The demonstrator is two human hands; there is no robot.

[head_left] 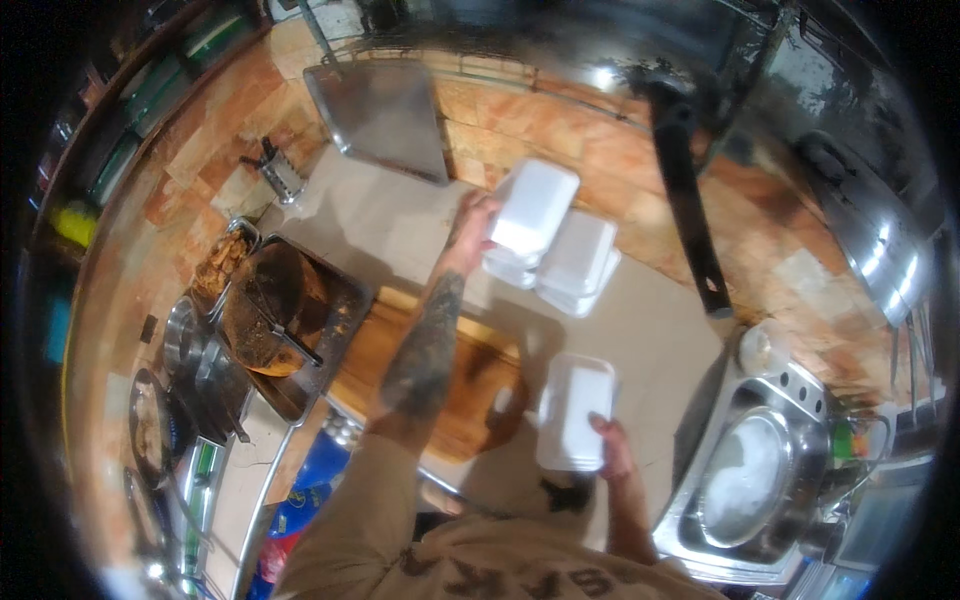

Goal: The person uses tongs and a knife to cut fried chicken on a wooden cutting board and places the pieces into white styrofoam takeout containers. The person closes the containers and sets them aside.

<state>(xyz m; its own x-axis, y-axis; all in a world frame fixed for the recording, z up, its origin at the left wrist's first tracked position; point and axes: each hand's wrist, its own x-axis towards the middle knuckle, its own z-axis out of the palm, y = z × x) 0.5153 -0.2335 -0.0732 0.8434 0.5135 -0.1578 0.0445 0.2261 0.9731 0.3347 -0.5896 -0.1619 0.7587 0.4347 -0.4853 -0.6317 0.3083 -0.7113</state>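
With my left hand (474,229) I grip the side of a stack of white foam containers (534,206) on the counter by the tiled wall. A second pile of white containers (577,262) stands just to its right. Nearer my body, my right hand (616,446) holds a white rectangular container with a clear rim or lid (577,412), its thumb on top. A wooden cutting board (465,390) lies beneath my left forearm.
A metal tray (352,300) with a large dark-crusted item (262,315) and pans (150,427) are at left. A box grater (281,176) and a baking sheet (382,120) stand behind. The steel sink (675,517) holds a round basin (746,480). A dark handle (694,217) hangs overhead.
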